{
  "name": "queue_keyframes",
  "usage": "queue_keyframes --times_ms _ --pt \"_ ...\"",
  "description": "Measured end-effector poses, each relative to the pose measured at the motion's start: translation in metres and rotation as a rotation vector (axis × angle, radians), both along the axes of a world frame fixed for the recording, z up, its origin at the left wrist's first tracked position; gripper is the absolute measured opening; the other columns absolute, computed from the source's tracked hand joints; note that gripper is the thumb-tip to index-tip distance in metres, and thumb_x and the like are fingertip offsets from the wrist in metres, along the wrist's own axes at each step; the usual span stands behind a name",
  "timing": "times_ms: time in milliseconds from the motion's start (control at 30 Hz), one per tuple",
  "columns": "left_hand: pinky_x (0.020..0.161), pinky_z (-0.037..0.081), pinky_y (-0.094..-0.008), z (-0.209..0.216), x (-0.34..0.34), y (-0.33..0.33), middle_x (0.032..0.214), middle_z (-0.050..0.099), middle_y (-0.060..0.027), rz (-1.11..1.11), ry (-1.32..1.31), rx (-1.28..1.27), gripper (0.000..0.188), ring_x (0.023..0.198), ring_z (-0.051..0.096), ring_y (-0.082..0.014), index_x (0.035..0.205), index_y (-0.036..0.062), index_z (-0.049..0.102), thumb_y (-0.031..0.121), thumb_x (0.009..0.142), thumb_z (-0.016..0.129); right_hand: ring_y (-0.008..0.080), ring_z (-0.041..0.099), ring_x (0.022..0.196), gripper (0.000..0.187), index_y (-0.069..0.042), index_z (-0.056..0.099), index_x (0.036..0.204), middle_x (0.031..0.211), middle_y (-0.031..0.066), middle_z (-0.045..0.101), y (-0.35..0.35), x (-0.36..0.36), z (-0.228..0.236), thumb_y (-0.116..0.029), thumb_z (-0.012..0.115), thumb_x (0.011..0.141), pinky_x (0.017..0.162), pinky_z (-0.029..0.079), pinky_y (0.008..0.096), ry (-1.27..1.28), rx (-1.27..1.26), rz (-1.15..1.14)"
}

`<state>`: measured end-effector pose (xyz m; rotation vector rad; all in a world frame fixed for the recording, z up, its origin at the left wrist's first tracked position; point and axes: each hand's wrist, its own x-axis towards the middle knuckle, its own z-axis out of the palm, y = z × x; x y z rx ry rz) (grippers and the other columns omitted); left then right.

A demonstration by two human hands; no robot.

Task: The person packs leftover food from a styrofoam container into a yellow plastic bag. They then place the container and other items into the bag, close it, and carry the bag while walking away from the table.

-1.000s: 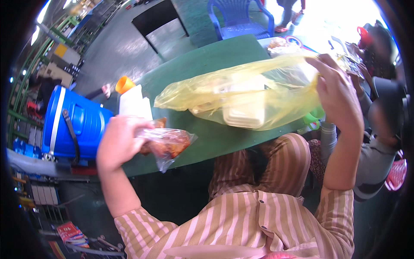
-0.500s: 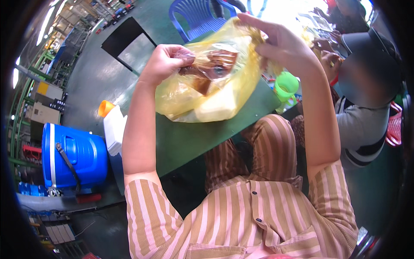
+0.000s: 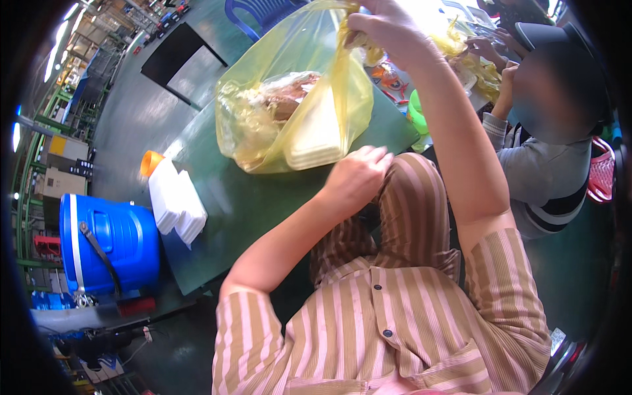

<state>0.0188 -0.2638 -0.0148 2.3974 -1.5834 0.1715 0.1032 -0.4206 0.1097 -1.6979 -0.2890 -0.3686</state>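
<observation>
A translucent yellow plastic bag [image 3: 237, 108] stands on the green table, its top bunched in my right hand [image 3: 393, 33], which is closed on it. Through the plastic I see a clear bag of brown food-like stuff [image 3: 289, 99]; exactly what it is stays unclear. Beside it in the yellow bag is a stack of pale foam boxes [image 3: 316, 139]. My left hand [image 3: 359, 176] is at the table's near edge, by my raised knee, just below the bag. Its back faces up, and its fingers are bent and blurred, with the tips hidden.
White foam boxes [image 3: 174, 201] and an orange cup [image 3: 151, 162] are at the left of the green table [image 3: 224, 217], near a blue cooler [image 3: 112, 243]. A green cup [image 3: 416, 112] stands right. A co-worker [image 3: 546, 158] sits close on the right. Chairs stand beyond the table.
My left hand has let go of the clear bag, which now lies inside the yellow bag, and has come down toward my knee. My right hand still holds the yellow bag, farther up and left.
</observation>
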Motion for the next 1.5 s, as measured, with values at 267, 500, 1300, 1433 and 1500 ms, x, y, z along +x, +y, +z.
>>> queue_keyframes --times_ms 267,500,1300,1433,1500 --pt "0.081 0.047 -0.0284 -0.075 -0.007 0.023 0.094 0.059 -0.009 0.06 -0.241 0.05 0.018 0.096 0.055 -0.0213 0.088 0.0008 0.061 0.008 0.074 0.052 0.0127 0.061 0.074 0.058 -0.004 0.042 0.132 0.095 0.0111 0.063 -0.013 -0.056 0.011 -0.003 0.052 0.075 0.056 0.048 0.0226 0.225 -0.12 -0.053" --pt "0.071 0.05 -0.0377 -0.022 -0.006 0.08 0.076 0.061 -0.0144 0.286 0.012 -0.332 0.007 0.076 0.061 -0.03 0.076 0.002 0.063 0.002 0.071 0.058 0.0122 0.061 0.06 0.057 -0.008 0.043 0.133 0.102 0.0115 0.062 -0.009 -0.08 -0.013 0.0 0.047 0.076 0.054 0.051 0.0218 0.136 -0.272 -0.184" --pt "0.096 0.028 -0.0537 -0.013 0.028 0.43 0.132 0.039 -0.0183 1.634 0.791 -1.447 0.106 0.119 0.037 -0.0345 0.132 0.0035 0.039 0.077 0.058 0.06 0.018 0.059 0.095 0.058 -0.011 0.044 0.133 0.122 0.0124 0.053 0.011 -0.072 -0.022 -0.013 0.065 0.079 0.08 0.048 0.03 0.016 -0.163 -0.091" --pt "0.094 0.022 -0.0631 0.013 0.042 0.412 0.134 0.041 -0.0129 1.507 1.179 -1.168 0.094 0.121 0.035 -0.035 0.128 0.0114 0.045 0.077 0.061 0.058 0.0329 0.053 0.109 0.068 -0.014 0.039 0.135 0.125 0.018 0.048 0.024 -0.063 -0.028 -0.026 0.069 0.075 0.088 0.045 0.0423 -0.362 -0.804 -0.571" --pt "0.092 0.023 -0.065 0.004 0.051 0.425 0.129 0.047 -0.0117 1.429 1.186 -1.177 0.082 0.119 0.039 -0.0346 0.124 0.0141 0.049 0.07 0.065 0.059 0.0326 0.055 0.106 0.069 -0.015 0.038 0.135 0.128 0.0182 0.046 0.033 -0.069 -0.025 -0.029 0.069 0.075 0.087 0.046 0.0418 -0.345 -0.797 -0.57"
